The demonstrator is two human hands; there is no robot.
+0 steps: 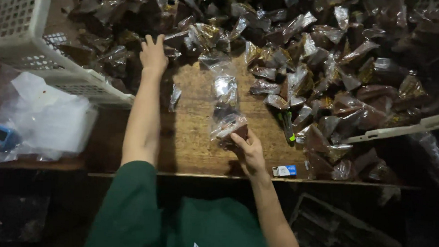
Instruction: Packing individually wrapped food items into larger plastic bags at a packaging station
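Hands work over a brown wooden tabletop (194, 137) in the head view. The left hand (153, 54) stretches toward 11 o'clock, fingers spread wide and flat on the heap of dark brown pieces in clear plastic wrappers (330, 69). The right hand (248, 149), near 6 o'clock, has its fingers pinched on a long clear plastic bag with dark pieces inside (225, 104), which lies along the tabletop. A white perforated plastic basket (21, 31) stands at 10 o'clock, and a small blue and white box (284, 171) lies just right of the right hand.

Glossy clear plastic packets (228, 120); matt wooden table (194, 142); white plastic basket (21, 36).
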